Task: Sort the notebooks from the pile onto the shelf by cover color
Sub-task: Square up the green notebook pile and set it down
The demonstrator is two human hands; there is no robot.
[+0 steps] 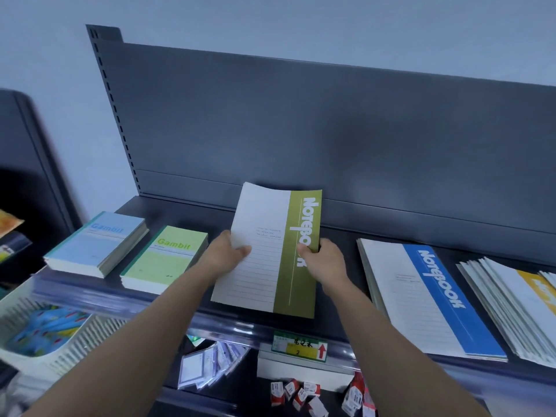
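An olive-green notebook (pixel 270 251) is being held by both hands above the shelf (pixel 346 236), the left hand (pixel 230 254) and right hand (pixel 326 255) each clasping a side edge, between the light-green stack (pixel 167 260) and the blue notebook pile (pixel 427 299).

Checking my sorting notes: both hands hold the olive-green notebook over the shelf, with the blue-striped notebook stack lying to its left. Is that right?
Not quite. In the head view, both the left hand and right hand do hold the olive-green notebook over the shelf, but the blue-striped notebook stack lies to its right, not its left.
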